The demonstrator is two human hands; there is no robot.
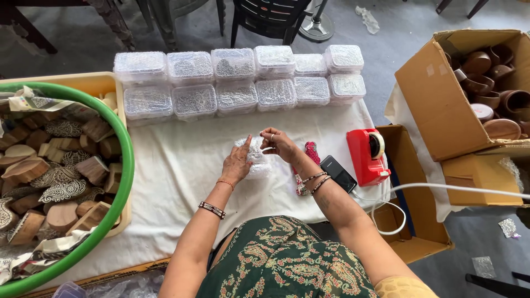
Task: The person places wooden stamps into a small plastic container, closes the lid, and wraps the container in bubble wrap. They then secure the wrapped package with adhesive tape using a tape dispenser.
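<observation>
Centrally, on the white cloth (182, 165) covering the surface, the left hand (237, 163) and right hand (280, 144) both have their fingers closed on a small clear plastic packet (256, 157), held just above the cloth with bare room to the left and toward the body, while the right is hemmed by a patterned pouch (305, 165), a black phone (338, 173) and a red tape dispenser (367, 156) near the cloth's edge. Twelve clear lidded boxes (237, 80) stand in two touching rows of six along the far edge, one green-rimmed tub (126, 165) of carved wooden blocks (61, 171) crowds the left, and one open cardboard carton (441, 105) of brown clay cups (491, 83) sits on the right above the grey floor (386, 55).
</observation>
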